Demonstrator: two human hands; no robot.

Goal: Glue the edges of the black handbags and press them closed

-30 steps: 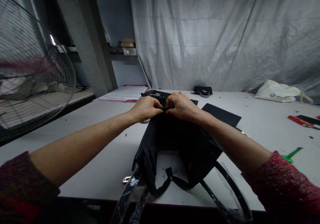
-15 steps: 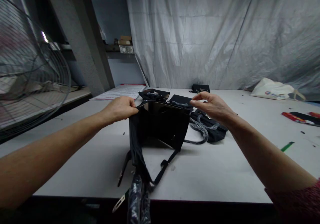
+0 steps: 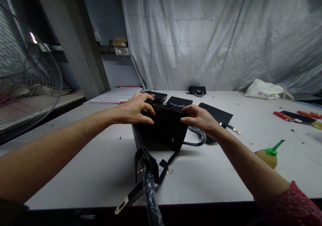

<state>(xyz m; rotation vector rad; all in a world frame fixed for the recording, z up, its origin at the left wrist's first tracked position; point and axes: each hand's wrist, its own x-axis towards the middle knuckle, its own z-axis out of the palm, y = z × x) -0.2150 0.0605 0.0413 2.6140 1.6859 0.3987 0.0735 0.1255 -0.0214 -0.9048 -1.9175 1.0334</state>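
Note:
A black handbag (image 3: 167, 132) stands gaping at the front of the table, its opening toward me. A plastic-wrapped handle (image 3: 151, 195) hangs over the table edge, beside a strap with a metal end plate (image 3: 122, 206). My left hand (image 3: 137, 109) rests at the bag's upper left edge, thumb and fingers spread apart. With thumb and fingers, my right hand (image 3: 197, 118) pinches the upper right edge. Small gold lettering shows on the inner panel. The bag's far side is hidden.
Behind lie more black bags (image 3: 215, 112), and another black bag (image 3: 197, 90) stands by the silver curtain (image 3: 181, 34). At right are a yellowish bottle with a green nozzle (image 3: 268, 157), a white cloth bag (image 3: 263, 90) and a red-edged packet (image 3: 286, 116). A wire fan guard (image 3: 54, 75) stands left.
My left hand has shifted right along the bag's top edge and spread its fingers. My right hand has lowered onto the right edge. The strap with the metal plate has swung further into view.

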